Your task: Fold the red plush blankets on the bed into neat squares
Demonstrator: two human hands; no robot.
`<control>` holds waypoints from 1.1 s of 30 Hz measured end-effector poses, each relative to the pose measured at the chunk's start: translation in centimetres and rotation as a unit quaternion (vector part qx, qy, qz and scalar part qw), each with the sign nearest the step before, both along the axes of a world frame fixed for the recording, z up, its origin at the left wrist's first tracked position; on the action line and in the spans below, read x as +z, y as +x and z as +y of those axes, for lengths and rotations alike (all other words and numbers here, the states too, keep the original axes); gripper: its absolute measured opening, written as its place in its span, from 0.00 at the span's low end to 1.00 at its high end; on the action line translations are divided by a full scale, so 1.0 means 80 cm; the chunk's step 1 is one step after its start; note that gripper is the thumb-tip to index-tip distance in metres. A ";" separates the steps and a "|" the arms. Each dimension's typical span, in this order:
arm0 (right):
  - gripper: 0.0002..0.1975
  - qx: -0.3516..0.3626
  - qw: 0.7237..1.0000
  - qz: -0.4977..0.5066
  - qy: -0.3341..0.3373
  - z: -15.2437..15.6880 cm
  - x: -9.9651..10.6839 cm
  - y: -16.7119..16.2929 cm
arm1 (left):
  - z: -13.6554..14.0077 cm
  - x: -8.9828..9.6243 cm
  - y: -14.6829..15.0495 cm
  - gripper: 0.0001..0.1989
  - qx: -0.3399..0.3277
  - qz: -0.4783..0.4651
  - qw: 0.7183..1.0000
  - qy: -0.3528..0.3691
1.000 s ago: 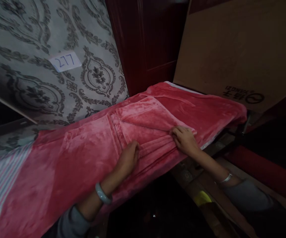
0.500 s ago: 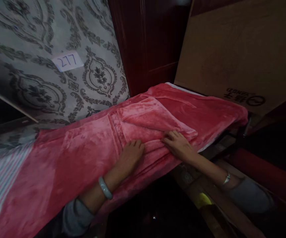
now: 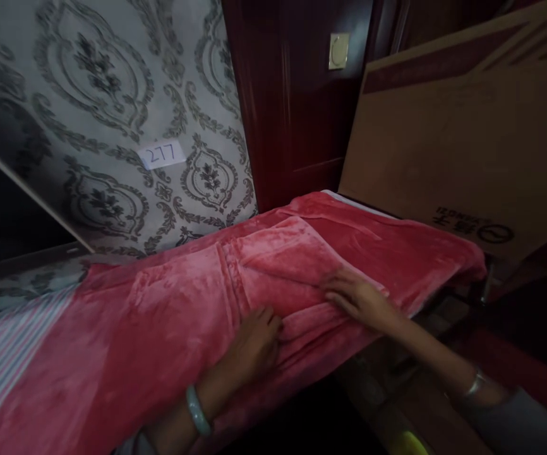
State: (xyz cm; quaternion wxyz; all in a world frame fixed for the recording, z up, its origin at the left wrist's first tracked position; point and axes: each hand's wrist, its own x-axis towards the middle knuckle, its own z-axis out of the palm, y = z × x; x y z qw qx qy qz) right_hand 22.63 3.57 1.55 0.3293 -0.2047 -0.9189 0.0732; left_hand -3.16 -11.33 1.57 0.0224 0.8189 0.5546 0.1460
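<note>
Pink plush blanket (image 3: 169,316) lies spread over the bed edge, left hand (image 3: 254,344) at 6 o'clock and right hand (image 3: 359,297) at 4 o'clock both flat, open, gripping nothing; risk: the overhanging plush could slide off the edge.
</note>
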 end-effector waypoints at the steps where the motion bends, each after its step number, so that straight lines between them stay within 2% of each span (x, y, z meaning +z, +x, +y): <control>1: 0.13 -0.023 0.999 0.019 -0.012 0.017 0.007 -0.004 | 0.000 -0.001 -0.001 0.12 0.005 -0.013 1.000 0.009; 4: 0.15 -0.142 0.988 0.030 -0.059 0.077 0.023 -0.028 | -0.001 -0.002 -0.003 0.13 0.006 -0.044 0.999 0.025; 7: 0.22 -0.238 0.958 0.003 -0.157 0.124 0.031 -0.057 | -0.001 -0.004 -0.007 0.15 -0.002 -0.104 0.994 0.017; 9: 0.24 -0.259 0.945 -0.005 -0.201 0.142 0.037 -0.073 | 0.000 -0.006 -0.009 0.16 -0.003 -0.145 0.989 0.017; 12: 0.19 -0.263 0.938 -0.009 -0.227 0.145 0.045 -0.087 | 0.000 -0.010 -0.011 0.15 -0.010 -0.156 0.987 0.031; 14: 0.17 -0.257 0.936 -0.009 -0.241 0.132 0.050 -0.090 | 0.000 -0.012 -0.011 0.14 -0.013 -0.145 0.989 0.040; 16: 0.17 -0.215 0.949 0.023 -0.228 0.102 0.055 -0.089 | 0.000 -0.014 -0.011 0.14 -0.016 -0.140 0.989 0.044; 17: 0.18 -0.175 0.961 0.053 -0.207 0.081 0.055 -0.088 | -0.001 -0.015 -0.011 0.14 -0.018 -0.139 0.989 0.046; 20: 0.21 0.005 0.987 0.115 -0.115 0.006 0.050 -0.081 | -0.001 -0.016 -0.010 0.12 -0.017 -0.126 0.991 0.050; 22: 0.21 0.107 0.988 0.063 -0.096 -0.040 0.038 -0.074 | -0.001 -0.015 -0.009 0.09 -0.014 -0.115 0.992 0.058; 24: 0.17 0.163 0.981 0.016 -0.105 -0.071 0.024 -0.065 | -0.002 -0.013 -0.007 0.08 -0.017 -0.116 0.991 0.066; 27: 0.13 0.162 0.976 0.055 -0.135 -0.085 0.007 -0.054 | -0.006 -0.009 -0.006 0.09 -0.025 -0.124 0.989 0.074; 30: 0.11 0.089 0.983 0.104 -0.121 -0.082 0.001 -0.050 | -0.012 -0.008 -0.004 0.07 -0.012 -0.110 0.991 0.075; 33: 0.20 0.033 0.996 0.041 -0.065 -0.085 -0.003 -0.055 | -0.015 -0.008 -0.002 0.06 0.007 -0.088 0.993 0.076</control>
